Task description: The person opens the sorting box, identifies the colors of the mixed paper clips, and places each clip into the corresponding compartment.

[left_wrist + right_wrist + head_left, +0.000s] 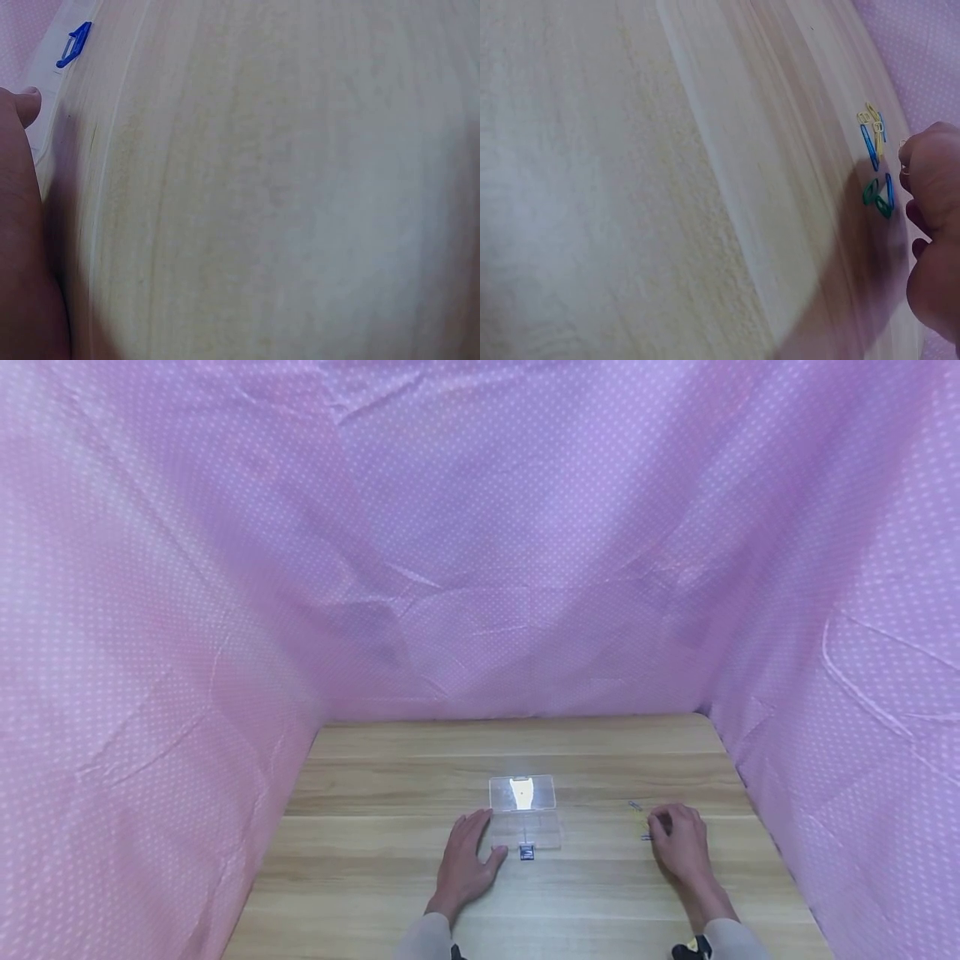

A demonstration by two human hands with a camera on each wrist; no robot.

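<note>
A clear plastic box (502, 831) lies with its lid (498, 793) swung back and a blue latch (73, 45) on its front edge. My left hand (465, 868) rests on the table against the box's left side, fingers fairly straight, thumb (28, 107) by the front corner. Over to the right, my right hand (682, 843) pinches what looks like a yellow paper clip (903, 144), mostly hidden by the fingertips. Beside those fingers lie several loose paper clips: blue (869, 146), yellow (878, 135) and green (871, 191).
Both hands work over a light wood-grain table (360, 860). Pink dotted cloth (480, 652) hangs along its back and both sides. The lid reflects a bright light.
</note>
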